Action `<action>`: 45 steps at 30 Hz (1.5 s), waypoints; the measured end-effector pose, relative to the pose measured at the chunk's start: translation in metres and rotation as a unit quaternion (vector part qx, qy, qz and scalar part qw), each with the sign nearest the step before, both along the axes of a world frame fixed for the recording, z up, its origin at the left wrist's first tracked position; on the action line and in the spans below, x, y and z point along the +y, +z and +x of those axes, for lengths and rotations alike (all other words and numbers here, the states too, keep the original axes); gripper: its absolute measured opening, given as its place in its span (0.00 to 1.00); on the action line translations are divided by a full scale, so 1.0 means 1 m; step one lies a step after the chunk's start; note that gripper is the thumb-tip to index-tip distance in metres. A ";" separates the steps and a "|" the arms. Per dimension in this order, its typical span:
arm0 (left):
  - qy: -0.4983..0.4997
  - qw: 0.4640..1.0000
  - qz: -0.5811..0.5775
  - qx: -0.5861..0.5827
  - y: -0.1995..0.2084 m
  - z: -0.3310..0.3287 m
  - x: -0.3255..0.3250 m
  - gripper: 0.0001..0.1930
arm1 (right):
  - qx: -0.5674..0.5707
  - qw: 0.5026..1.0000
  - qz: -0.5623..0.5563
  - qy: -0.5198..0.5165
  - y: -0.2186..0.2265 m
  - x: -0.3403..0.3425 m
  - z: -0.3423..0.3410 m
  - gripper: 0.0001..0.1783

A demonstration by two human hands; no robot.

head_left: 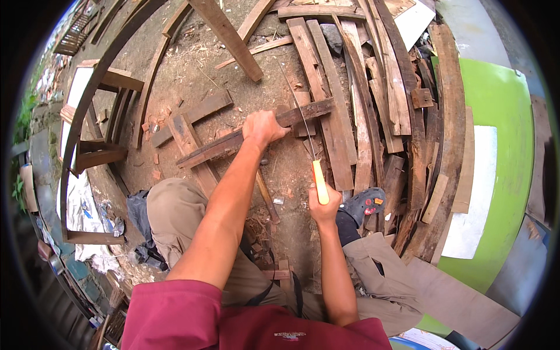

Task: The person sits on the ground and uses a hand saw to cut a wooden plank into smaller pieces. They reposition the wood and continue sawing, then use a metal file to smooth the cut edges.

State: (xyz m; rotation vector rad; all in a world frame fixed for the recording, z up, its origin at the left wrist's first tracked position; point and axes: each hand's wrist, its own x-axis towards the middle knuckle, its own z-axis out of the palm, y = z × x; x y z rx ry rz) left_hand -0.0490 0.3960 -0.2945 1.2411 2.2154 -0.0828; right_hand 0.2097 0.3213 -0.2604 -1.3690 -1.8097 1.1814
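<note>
**Both hands closed: one pins the plank, one holds the saw across it**

Gripped hard in the left hand [263,128] is a long dark plank [256,133], fingers wrapped over its top edge and fully closed on the wood. The plank's long axis runs from lower left to upper right across the dirt ground [198,70]; its near end lies on a shorter board [192,153] and its far end reaches onto the pile of old boards [350,111] toward the right. The left hand clamps it about midway along, arm stretched straight out.

Just to the right of that hand, the thin blade of a handsaw [300,114] crosses the plank almost square to its length, running away from the person toward the top of the view. The right hand [324,208] is shut around the saw's yellow handle [319,189], nearer the body than the plank, so the blade lies straight ahead of the grip. Whether the teeth sit in the wood or merely on it cannot be told.

Between the knees, the person's sandalled foot [364,204] rests at the near edge of the board pile, just right of the saw hand.
</note>
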 end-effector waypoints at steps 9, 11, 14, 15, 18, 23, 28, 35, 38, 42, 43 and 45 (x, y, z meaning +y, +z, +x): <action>-0.031 0.996 -0.027 -0.075 0.015 -0.018 0.004 0.39 | 0.010 0.997 -0.083 0.000 -0.009 -0.004 0.032 0.19; -0.045 0.995 -0.039 -0.082 0.004 -0.023 -0.008 0.41 | 0.022 0.996 -0.084 -0.015 0.004 -0.021 0.023 0.20; -0.071 0.984 -0.043 -0.156 -0.028 -0.037 -0.021 0.41 | 0.017 0.990 -0.135 -0.021 0.016 -0.054 0.001 0.20; -0.088 0.977 -0.046 -0.187 -0.032 -0.042 -0.019 0.41 | 0.041 0.992 -0.113 -0.035 0.024 -0.067 -0.008 0.20; -0.123 0.976 -0.062 -0.169 -0.025 -0.028 -0.025 0.41 | 0.106 0.990 -0.070 -0.062 0.032 -0.088 -0.010 0.20; -0.117 0.989 -0.033 -0.082 0.010 -0.009 -0.029 0.43 | 0.060 0.995 -0.055 -0.061 0.016 -0.081 0.016 0.22; -0.078 0.982 0.155 0.071 -0.016 -0.005 -0.078 0.42 | 0.040 0.997 -0.027 -0.065 0.047 -0.067 -0.020 0.22; 0.014 0.995 0.088 0.053 -0.015 -0.010 -0.049 0.39 | -0.004 0.996 -0.057 -0.073 0.053 -0.035 -0.037 0.21; 0.023 0.994 0.097 0.043 -0.026 -0.015 -0.046 0.39 | 0.026 0.997 -0.016 -0.070 0.033 -0.047 -0.036 0.18; 0.033 0.994 0.095 0.037 -0.024 -0.014 -0.040 0.38 | -0.010 0.998 -0.038 -0.052 0.031 -0.059 -0.043 0.15; 0.036 0.995 0.089 0.035 -0.020 -0.011 -0.040 0.38 | -0.009 0.997 -0.047 -0.057 0.035 -0.058 -0.044 0.15; 0.031 0.997 0.056 0.035 -0.013 -0.010 -0.040 0.35 | -0.008 0.996 -0.060 -0.067 0.047 -0.050 -0.045 0.14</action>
